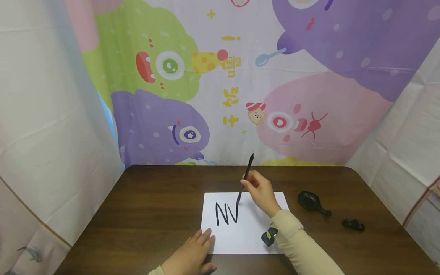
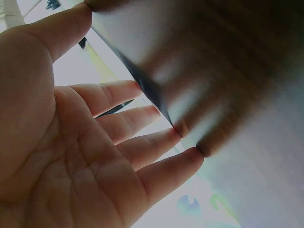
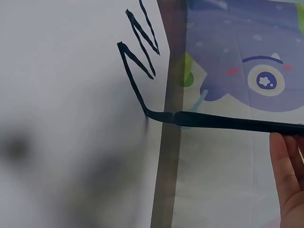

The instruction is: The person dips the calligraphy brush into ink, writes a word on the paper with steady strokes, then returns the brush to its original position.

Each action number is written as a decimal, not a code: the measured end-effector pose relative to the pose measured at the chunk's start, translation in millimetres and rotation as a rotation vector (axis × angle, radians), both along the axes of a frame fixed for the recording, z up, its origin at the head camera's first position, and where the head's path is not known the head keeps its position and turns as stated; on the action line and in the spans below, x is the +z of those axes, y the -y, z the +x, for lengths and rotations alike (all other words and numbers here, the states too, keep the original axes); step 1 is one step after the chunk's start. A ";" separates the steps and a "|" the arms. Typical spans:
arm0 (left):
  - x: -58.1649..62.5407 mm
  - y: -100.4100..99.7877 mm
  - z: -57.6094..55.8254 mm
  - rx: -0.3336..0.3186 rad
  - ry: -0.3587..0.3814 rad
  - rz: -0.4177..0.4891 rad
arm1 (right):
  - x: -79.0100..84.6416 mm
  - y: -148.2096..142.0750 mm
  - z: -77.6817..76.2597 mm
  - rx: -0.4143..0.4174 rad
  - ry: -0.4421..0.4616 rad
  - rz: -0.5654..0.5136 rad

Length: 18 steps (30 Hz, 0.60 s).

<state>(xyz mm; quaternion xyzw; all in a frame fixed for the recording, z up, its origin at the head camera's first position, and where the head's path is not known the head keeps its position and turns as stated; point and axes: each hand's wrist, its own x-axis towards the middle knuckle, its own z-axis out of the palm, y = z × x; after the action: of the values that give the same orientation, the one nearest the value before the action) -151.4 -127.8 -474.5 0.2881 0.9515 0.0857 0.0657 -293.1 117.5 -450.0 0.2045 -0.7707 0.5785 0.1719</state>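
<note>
A thin black writing brush (image 1: 249, 165) is pinched upright between the thumb and fingers of my right hand (image 1: 260, 190). Its bent, inked tip (image 3: 159, 116) touches the white paper (image 1: 247, 240) at the upper end of a black zigzag stroke (image 1: 223, 214). Across the paper's left half, the zigzag looks like an N running into a V. My left hand (image 1: 192, 250) rests by the sheet's lower left edge, fingertips on the paper. In the left wrist view its fingers (image 2: 161, 175) are extended and the palm is bare.
On the brown table (image 1: 154, 206), a rounded black object with a narrow neck (image 1: 311, 201) lies right of the paper. A smaller black piece (image 1: 354, 224) lies farther right. A printed cartoon curtain (image 1: 223, 141) hangs behind the table.
</note>
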 end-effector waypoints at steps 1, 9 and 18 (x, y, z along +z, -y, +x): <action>0.0 0.0 0.0 -0.002 -0.002 0.001 | -0.5 0.0 -0.6 -0.001 0.003 -0.003; 0.6 0.0 -0.6 0.002 0.009 -0.003 | 0.0 0.6 -1.5 -0.019 0.032 -0.001; 1.2 0.2 -0.5 0.005 0.029 0.001 | 26.4 3.7 20.1 -0.017 0.003 0.005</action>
<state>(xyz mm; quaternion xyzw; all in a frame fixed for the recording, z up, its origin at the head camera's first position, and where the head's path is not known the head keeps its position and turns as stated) -151.9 -128.0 -473.3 0.2847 0.9510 0.0905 0.0793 -273.0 113.7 -423.5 0.1975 -0.7742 0.5753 0.1749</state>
